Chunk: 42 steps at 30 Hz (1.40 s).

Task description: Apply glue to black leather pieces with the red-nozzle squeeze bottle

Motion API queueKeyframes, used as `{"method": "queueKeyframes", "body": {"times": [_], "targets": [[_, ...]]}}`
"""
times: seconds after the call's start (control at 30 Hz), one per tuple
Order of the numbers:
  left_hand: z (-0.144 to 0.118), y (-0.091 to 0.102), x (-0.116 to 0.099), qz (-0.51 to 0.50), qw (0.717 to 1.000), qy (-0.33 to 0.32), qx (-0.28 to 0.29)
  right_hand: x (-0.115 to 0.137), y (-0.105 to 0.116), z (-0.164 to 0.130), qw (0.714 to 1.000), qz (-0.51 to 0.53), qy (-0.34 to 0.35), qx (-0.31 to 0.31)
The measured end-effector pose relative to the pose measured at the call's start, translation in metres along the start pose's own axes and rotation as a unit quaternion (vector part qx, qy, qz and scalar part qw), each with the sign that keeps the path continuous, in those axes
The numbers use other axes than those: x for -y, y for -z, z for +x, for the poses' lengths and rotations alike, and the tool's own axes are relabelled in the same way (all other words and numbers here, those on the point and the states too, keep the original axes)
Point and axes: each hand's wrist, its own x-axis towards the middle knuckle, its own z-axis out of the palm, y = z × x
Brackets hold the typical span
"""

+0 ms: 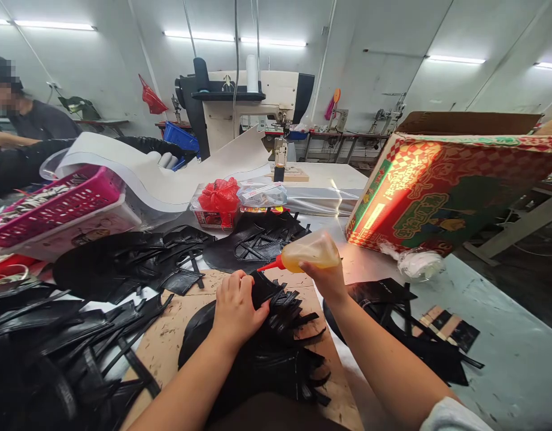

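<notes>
My right hand (326, 276) is wrapped round a squeeze bottle (312, 250) of amber liquid, tilted so that its red nozzle points down to the left. The nozzle tip is close to the upper edge of a black leather-like piece (276, 374) with many loose strap ends; I cannot tell whether they touch. With fingers bent, my left hand (237, 306) grips that piece near the nozzle. Under it lies a brown board (161, 335). More black strapped pieces (132, 254) lie around the board.
A sewing machine (253, 96) stands at the back. At right is a red patterned carton (428, 197), with a clear plastic-wrapped bundle (419, 263) by its base. A pink basket (60, 203) and red plastic bag (220, 197) are at left and centre. A person (29, 120) sits far left.
</notes>
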Motion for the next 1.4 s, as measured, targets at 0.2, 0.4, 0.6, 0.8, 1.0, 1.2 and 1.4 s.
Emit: {"method": "queueKeyframes", "body": {"times": [0.2,0.4,0.6,0.8,1.0,1.2,1.4], "targets": [[0.001,0.002,-0.001,-0.002,1.0,-0.006,-0.013,-0.003,0.001,0.0,0.999,-0.046,-0.016,-0.013],[0.001,0.002,0.0,0.001,1.0,-0.018,-0.018,-0.001,0.012,-0.006,0.999,-0.031,-0.022,-0.001],[0.003,0.001,0.0,-0.005,1.0,-0.011,-0.01,-0.001,0.029,-0.017,0.999,-0.031,-0.023,-0.025],[0.004,0.001,0.0,-0.014,1.0,0.004,0.005,-0.001,0.044,-0.027,0.998,-0.042,-0.016,-0.037],[0.005,0.002,-0.001,-0.018,1.0,0.004,0.012,-0.005,0.046,-0.03,0.998,-0.048,0.008,-0.031],[0.005,0.002,-0.001,-0.012,1.0,0.003,0.014,-0.005,0.032,-0.028,0.998,-0.049,-0.003,-0.024],[0.005,0.002,0.0,-0.023,1.0,0.002,0.014,-0.009,0.042,-0.035,0.997,-0.066,0.009,-0.049]]}}
